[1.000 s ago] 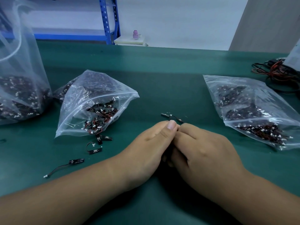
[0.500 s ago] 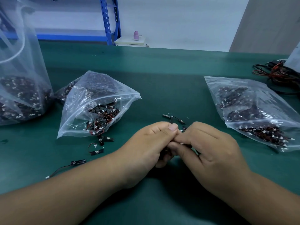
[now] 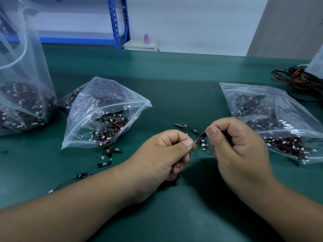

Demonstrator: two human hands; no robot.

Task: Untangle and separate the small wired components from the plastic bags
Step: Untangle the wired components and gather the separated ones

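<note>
A small tangle of wired components [image 3: 202, 143], black parts with red-black wires and white plugs, hangs between my two hands above the green table [image 3: 174, 88]. My left hand [image 3: 167, 152] pinches one wire end between thumb and forefinger. My right hand [image 3: 234, 147] pinches the other side with its fingers curled. An open clear bag [image 3: 97, 109] of the same components lies at left. Another clear bag [image 3: 272, 116] lies at right. One loose component [image 3: 186, 126] rests on the table just behind my hands.
A tall clear bag [image 3: 22, 95] full of components stands at far left. Several separated components [image 3: 104, 164] lie in front of the open bag, one with a long wire [image 3: 70, 182]. A bundle of red and black cables [image 3: 300, 81] lies at back right.
My hands were pressed together low on the table; now they have lifted and drawn apart, stretching the tangle of wires between them.
</note>
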